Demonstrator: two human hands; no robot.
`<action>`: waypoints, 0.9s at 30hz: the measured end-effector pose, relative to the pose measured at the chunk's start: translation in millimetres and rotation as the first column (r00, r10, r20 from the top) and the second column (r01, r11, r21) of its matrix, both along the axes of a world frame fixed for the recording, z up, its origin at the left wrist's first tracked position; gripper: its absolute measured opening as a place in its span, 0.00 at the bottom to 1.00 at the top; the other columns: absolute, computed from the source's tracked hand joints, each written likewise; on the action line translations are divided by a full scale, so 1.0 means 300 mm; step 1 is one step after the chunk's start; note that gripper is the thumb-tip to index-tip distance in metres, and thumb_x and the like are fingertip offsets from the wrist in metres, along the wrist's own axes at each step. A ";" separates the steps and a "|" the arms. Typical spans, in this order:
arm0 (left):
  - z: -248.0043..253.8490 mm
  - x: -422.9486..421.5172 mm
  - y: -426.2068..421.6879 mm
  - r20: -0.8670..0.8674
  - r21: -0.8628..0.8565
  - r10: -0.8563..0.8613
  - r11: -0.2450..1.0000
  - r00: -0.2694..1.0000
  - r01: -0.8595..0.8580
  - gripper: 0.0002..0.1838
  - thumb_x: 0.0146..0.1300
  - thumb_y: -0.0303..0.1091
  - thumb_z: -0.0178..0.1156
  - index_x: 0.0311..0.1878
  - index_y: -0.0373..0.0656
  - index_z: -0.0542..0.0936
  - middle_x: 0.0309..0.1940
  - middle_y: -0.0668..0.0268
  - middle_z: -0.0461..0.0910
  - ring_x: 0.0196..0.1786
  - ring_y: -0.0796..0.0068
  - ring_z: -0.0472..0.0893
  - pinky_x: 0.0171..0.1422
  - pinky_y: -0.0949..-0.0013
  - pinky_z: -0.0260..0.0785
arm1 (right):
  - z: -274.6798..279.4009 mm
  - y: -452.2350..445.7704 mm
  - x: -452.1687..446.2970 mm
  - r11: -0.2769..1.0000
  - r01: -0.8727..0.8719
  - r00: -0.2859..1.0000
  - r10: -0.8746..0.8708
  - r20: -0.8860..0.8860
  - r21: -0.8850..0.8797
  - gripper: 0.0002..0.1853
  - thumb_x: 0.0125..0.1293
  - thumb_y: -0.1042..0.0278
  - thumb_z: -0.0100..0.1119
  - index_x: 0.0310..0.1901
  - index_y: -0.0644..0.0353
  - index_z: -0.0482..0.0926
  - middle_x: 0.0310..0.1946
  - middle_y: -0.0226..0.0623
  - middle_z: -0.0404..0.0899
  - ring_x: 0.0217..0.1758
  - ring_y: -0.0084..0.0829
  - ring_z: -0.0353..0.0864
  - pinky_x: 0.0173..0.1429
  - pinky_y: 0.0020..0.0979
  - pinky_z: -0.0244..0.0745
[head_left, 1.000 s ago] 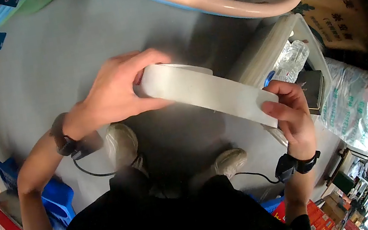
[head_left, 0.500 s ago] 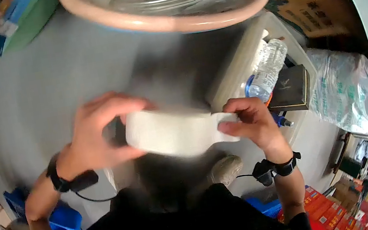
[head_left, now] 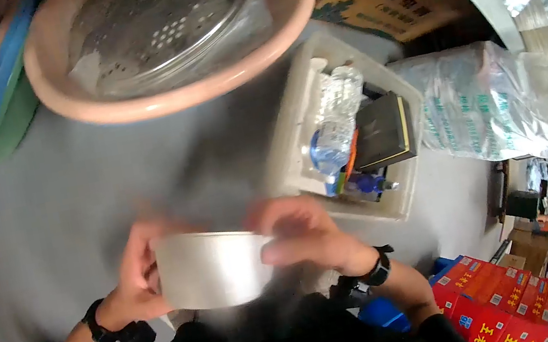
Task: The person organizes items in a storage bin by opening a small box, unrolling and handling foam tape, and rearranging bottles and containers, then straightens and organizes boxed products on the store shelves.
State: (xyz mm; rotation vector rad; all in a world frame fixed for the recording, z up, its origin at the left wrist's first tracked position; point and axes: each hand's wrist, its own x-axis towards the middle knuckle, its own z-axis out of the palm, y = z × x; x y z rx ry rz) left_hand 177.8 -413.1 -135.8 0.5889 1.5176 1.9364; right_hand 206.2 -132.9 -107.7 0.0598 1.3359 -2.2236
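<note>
A wide white roll (head_left: 214, 269), its side face toward the camera, hangs low in the middle, in front of my body. At its left end my left hand (head_left: 145, 270) grips it, fingers and thumb round the edge. On the opposite side my right hand (head_left: 304, 235) is blurred, with its thumb against the roll's right end and its fingers curled behind. Both wrists carry black bands with small devices. The roll's far side is hidden.
A pink basin (head_left: 152, 106) with a perforated metal tray (head_left: 169, 32) is at the top. Right of it, a white bin (head_left: 398, 211) holds a plastic bottle (head_left: 341, 115) and a black box (head_left: 380, 130). Red boxes (head_left: 488, 302) stand at lower right, a plastic-wrapped bundle (head_left: 482, 101) above.
The strip between my hands has shortened as they came closer together. Both hands and the roll sit lower in view. The view has turned, bringing the bin and basin further left.
</note>
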 end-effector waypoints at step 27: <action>-0.020 -0.075 0.144 -0.196 -0.322 -0.093 0.946 0.976 0.026 0.44 0.46 0.29 0.78 0.66 0.41 0.65 0.57 0.59 0.75 0.62 0.68 0.75 0.67 0.63 0.67 | -0.110 -0.004 0.077 0.985 0.163 0.962 -0.148 0.231 -0.049 0.25 0.66 0.55 0.67 0.59 0.60 0.74 0.52 0.32 0.77 0.56 0.23 0.74 0.61 0.29 0.70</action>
